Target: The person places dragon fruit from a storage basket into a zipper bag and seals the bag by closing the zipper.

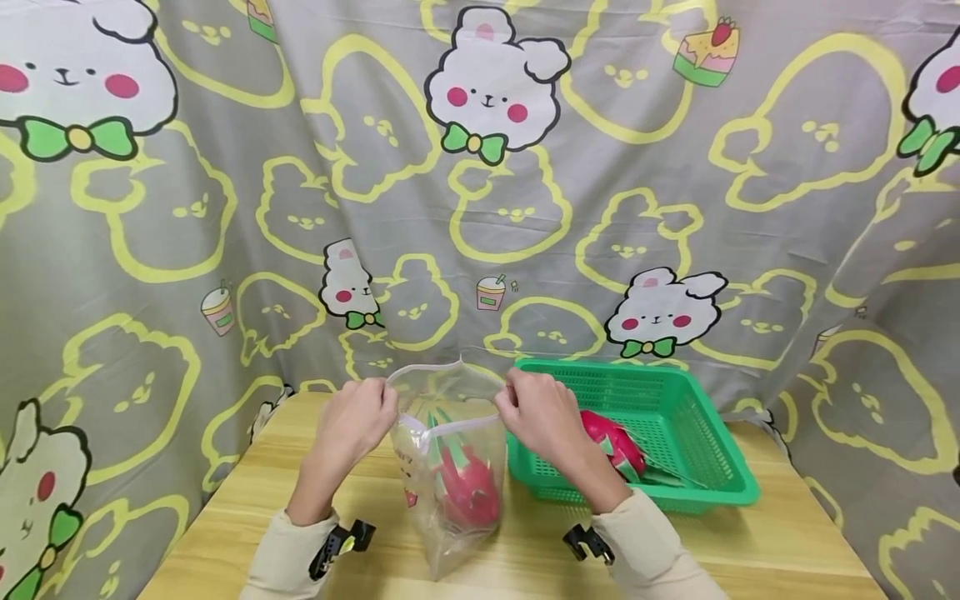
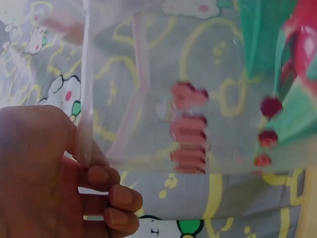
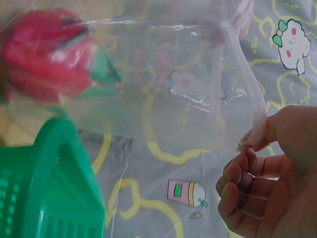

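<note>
A clear plastic zip bag (image 1: pixel 420 467) hangs upright between my two hands, its mouth spread wide. Inside it, low down, lies a red dragon fruit (image 1: pixel 471 492) with green scales pointing up. My left hand (image 1: pixel 358 421) pinches the left end of the rim; in the left wrist view the thumb and curled fingers (image 2: pixel 124 196) grip that edge beside pink print. The right end of the rim is pinched by my right hand (image 1: pixel 546 417), thumb against forefinger, as the right wrist view shows at the bag's edge (image 3: pixel 255 99).
A green plastic basket (image 1: pixel 723 467) stands on the wooden table (image 1: pixel 247 492) right of the bag, partly behind my right forearm. Another dragon fruit (image 1: pixel 611 442) lies in it. A grey curtain (image 1: pixel 510 233) with rabbit prints hangs close behind the table and at both sides.
</note>
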A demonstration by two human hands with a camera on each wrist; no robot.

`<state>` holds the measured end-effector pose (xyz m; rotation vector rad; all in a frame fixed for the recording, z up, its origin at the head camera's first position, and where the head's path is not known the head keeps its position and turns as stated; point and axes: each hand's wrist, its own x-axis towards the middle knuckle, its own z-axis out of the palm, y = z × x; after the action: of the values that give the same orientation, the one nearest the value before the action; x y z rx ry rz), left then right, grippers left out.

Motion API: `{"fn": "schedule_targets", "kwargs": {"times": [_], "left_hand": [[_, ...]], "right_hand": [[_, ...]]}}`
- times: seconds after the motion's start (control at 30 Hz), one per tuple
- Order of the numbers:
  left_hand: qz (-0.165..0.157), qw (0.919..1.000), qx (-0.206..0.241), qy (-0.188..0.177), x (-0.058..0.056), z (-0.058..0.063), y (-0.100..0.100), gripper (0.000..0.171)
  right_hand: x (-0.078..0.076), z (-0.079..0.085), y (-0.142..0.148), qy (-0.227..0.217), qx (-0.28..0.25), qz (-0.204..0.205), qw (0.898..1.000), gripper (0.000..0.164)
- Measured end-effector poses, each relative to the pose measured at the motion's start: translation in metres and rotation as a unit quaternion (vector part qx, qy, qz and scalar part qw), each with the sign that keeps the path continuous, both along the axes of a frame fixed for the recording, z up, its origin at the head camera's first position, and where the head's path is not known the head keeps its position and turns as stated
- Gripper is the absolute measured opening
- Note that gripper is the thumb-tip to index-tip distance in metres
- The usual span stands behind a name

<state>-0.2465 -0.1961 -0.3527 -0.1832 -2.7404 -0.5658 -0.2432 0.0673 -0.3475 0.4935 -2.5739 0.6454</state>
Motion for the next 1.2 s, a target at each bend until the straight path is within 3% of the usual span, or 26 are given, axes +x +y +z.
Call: {"fn": "schedule_targets", "kwargs": {"times": [0.3, 0.6, 0.83, 1.03, 1.2], "left_hand": [[-0.055, 0.9973, -0.049, 0.006, -0.001, 0.004, -0.001, 0.038], [-0.064, 0.9966, -0.049, 0.016, -0.001, 0.002, -0.002, 0.038], [-0.07, 0.996, -0.04, 0.039, -0.001, -0.001, -0.003, 0.04], [-0.07, 0.9948, -0.044, 0.06, -0.001, -0.004, -0.002, 0.038], [-0.073, 0.9916, -0.064, 0.086, -0.004, -0.005, 0.001, 0.038]], "right_hand": [[-0.007, -0.002, 0.008, -0.018, -0.002, 0.02, 1.0, 0.026], [-0.005, 0.001, 0.017, -0.052, -0.011, 0.051, 0.997, 0.033], [-0.004, 0.002, 0.045, -0.061, 0.001, 0.054, 0.997, 0.039], [-0.011, -0.007, 0.078, -0.066, 0.027, 0.044, 0.996, 0.039], [-0.021, -0.015, 0.104, -0.094, 0.054, 0.032, 0.994, 0.034]]}}
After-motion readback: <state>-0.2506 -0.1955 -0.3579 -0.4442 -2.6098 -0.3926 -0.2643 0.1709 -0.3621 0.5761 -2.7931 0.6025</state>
